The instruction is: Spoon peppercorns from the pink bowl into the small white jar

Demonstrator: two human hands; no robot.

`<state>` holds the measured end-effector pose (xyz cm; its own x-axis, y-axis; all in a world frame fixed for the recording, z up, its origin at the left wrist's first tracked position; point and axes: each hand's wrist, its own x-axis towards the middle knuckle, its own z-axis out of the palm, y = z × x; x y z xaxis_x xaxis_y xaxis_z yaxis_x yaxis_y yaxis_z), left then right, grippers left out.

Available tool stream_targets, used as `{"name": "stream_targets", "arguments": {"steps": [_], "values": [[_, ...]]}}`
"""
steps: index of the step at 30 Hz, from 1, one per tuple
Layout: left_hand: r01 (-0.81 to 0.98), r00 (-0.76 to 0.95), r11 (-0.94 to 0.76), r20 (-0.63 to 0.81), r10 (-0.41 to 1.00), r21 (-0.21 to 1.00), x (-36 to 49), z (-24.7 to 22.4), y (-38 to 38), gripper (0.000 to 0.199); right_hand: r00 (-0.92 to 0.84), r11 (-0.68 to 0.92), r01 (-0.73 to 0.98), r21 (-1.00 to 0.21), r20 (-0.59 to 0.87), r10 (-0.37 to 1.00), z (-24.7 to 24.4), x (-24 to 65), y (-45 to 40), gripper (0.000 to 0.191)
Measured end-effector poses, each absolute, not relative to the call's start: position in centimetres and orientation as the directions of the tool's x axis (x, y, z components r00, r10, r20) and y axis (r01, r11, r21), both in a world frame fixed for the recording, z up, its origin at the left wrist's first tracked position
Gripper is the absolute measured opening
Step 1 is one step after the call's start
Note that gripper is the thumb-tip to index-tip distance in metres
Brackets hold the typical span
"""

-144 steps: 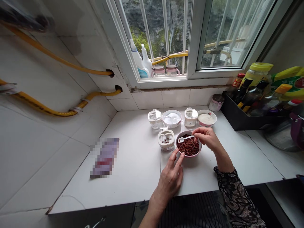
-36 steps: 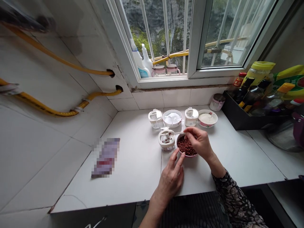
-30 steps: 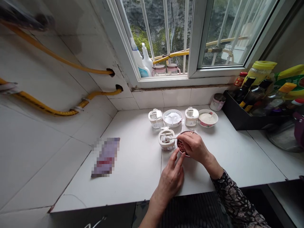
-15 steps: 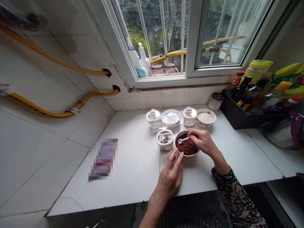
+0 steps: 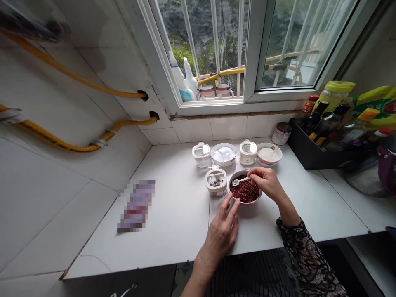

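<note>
A bowl of dark red dried spice (image 5: pixel 247 192) stands on the white counter. My right hand (image 5: pixel 265 181) pinches the handle of a small white spoon (image 5: pixel 236 182), whose head rests over the spice. Two fingertips of my left hand (image 5: pixel 223 227) touch the near left rim of the bowl, and its fingers are apart, holding nothing. Left of the bowl is a clear jar with a white lid frame (image 5: pixel 215 182), its flap raised and a little spice inside. Behind stand a bowl of white grains (image 5: pixel 224 154), a bowl of off-white powder (image 5: pixel 269 154) and two more jars (image 5: pixel 248 152).
A blurred purple packet (image 5: pixel 136 206) lies on the left of the counter. At the right, a black box (image 5: pixel 324 159) holds several bottles, with a lidded jar (image 5: pixel 281 133) beside it. A glass vessel with a purple handle (image 5: pixel 386 169) is at the far right. The window is behind.
The camera view has shifted slightly. The spoon is still over the spice in my right hand, and my left fingers remain at the bowl's rim.
</note>
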<state>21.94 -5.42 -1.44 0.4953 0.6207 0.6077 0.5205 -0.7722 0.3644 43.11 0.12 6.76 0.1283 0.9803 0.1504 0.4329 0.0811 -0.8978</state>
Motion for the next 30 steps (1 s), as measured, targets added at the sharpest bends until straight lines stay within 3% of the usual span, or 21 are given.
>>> {"name": "stream_targets", "arguments": {"steps": [4, 15, 30], "values": [[0.521, 0.493, -0.773, 0.613, 0.618, 0.362, 21.98, -1.47, -5.39, 0.07, 0.057, 0.144, 0.514, -0.846, 0.202, 0.978, 7.07, 43.24, -0.13, 0.019], [0.513, 0.491, -0.775, 0.615, 0.617, 0.369, 21.9, -1.64, -5.4, 0.07, -0.006, 0.166, 0.482, -0.861, 0.186, 0.983, 7.43, 43.22, -0.46, 0.02], [0.525, 0.496, -0.769, 0.603, 0.624, 0.365, 21.98, -1.49, -5.47, 0.07, 0.008, 0.044, 0.384, -0.922, 0.051, 0.999, 7.43, 43.51, -0.43, 0.018]]}}
